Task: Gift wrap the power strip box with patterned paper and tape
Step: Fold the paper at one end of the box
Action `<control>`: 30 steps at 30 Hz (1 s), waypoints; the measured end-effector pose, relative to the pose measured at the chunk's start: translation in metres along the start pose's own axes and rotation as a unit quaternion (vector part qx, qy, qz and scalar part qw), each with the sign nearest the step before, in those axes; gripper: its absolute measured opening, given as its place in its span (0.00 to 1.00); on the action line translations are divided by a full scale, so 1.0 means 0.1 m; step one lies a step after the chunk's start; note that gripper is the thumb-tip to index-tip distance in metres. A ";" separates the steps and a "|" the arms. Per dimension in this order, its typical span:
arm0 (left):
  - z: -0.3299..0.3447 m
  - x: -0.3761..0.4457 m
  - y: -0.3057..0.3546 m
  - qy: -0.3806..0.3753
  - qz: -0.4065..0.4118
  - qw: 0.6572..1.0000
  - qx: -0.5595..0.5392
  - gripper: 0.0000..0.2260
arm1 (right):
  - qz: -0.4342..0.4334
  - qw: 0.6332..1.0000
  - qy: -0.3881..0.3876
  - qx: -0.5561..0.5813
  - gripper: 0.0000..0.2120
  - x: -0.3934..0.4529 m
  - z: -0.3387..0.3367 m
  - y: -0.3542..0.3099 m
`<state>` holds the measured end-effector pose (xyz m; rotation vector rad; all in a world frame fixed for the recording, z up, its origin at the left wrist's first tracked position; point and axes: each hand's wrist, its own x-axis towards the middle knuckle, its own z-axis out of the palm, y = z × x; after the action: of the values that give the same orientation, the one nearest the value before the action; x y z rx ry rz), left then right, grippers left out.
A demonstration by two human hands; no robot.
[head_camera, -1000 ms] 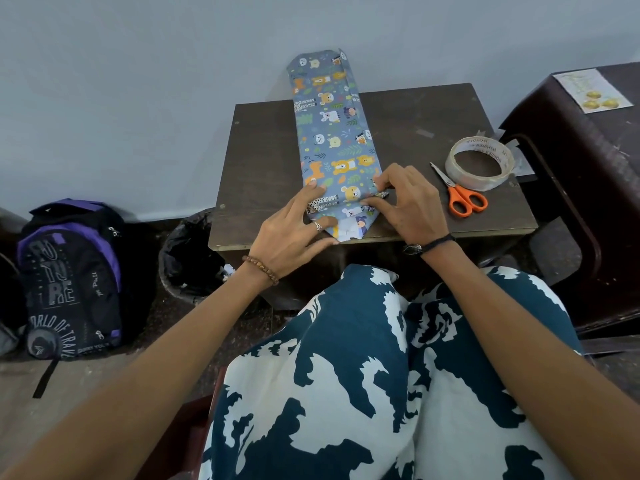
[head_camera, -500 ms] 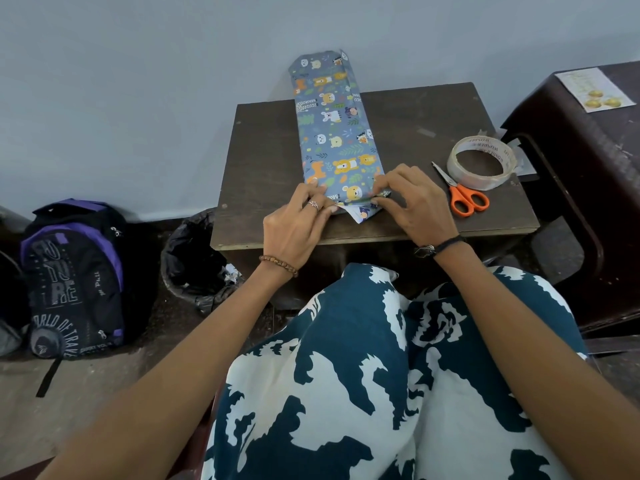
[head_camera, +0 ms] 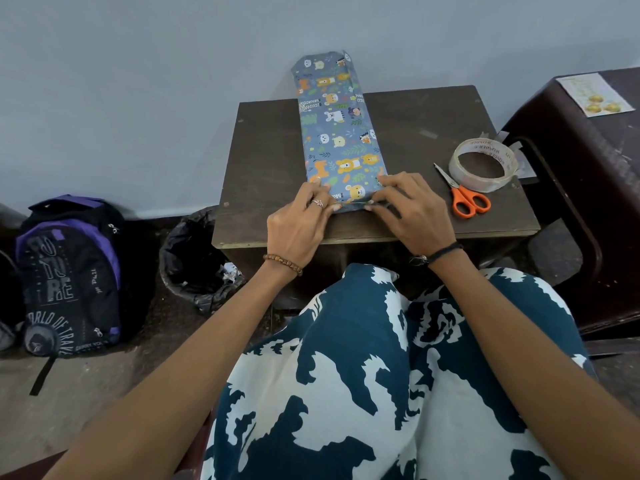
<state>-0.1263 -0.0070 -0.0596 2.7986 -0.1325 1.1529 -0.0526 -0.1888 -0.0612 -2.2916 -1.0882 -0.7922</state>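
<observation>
At the near end of the wrapped box, both hands pinch the folded paper flap; crease flat, hold taut, then reach for the tape.

Blue animal-print wrapping paper, orange-handled scissors, dark brown table, purple-black backpack.

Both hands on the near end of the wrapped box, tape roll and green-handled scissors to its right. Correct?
Not quite: the scissors have orange handles, as the head view shows. Otherwise right: left hand and right hand are on the wrapped box's near end, tape roll to its right.
</observation>
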 end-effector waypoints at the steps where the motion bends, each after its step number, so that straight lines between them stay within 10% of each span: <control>1: 0.01 0.00 -0.01 0.006 0.006 1.000 0.004 0.13 | -0.008 1.000 0.008 -0.003 0.05 0.01 0.00 0.01; 10: 0.06 0.02 -0.22 0.025 0.109 0.993 0.048 0.14 | 0.000 1.000 0.029 -0.005 0.11 0.04 0.02 0.01; 30: -0.04 0.16 -0.08 -0.017 -0.044 0.995 -0.089 0.08 | 0.084 0.991 -0.024 0.099 0.17 0.04 0.03 0.07</control>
<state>-0.1164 0.0007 -0.0462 2.6410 -0.1079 1.0195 -0.0438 -0.1892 -0.0620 -2.2073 -0.9349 -0.5413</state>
